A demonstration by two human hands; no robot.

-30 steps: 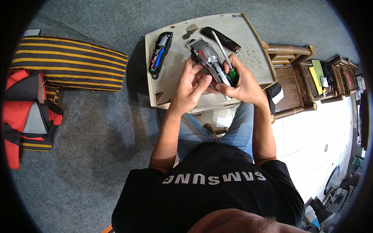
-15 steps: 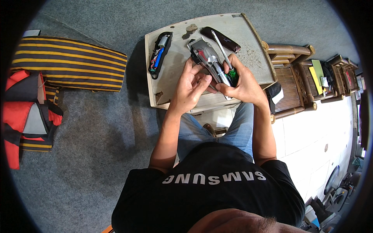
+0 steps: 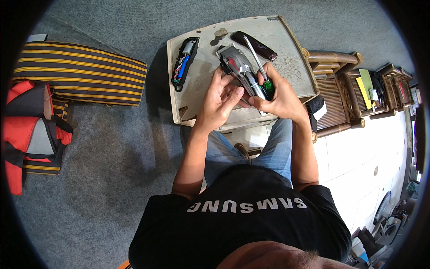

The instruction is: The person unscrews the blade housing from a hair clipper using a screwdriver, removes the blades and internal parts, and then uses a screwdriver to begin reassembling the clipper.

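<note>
A silver hair clipper (image 3: 241, 65) is held over the small table (image 3: 204, 62), its blade end pointing away from me to the upper left. My left hand (image 3: 218, 102) is closed around its left side, thumb near the lower body. On the other side, my right hand (image 3: 283, 96) grips a screwdriver (image 3: 268, 88) by its green handle, with the metal shaft pointing away from me. The right thumb also rests on the clipper's lower end. To the left lies an opened clipper body (image 3: 184, 62) showing a motor, a blue cell and wires. A dark casing piece (image 3: 254, 45) lies behind the screwdriver.
Bamboo furniture (image 3: 333, 96) stands right of the table, with papers and small items on it. Left on the grey carpet (image 3: 107, 148) are a striped cushion (image 3: 85, 74) and a red, black and grey cloth item (image 3: 38, 130). White floor tiles (image 3: 349, 166) lie at right.
</note>
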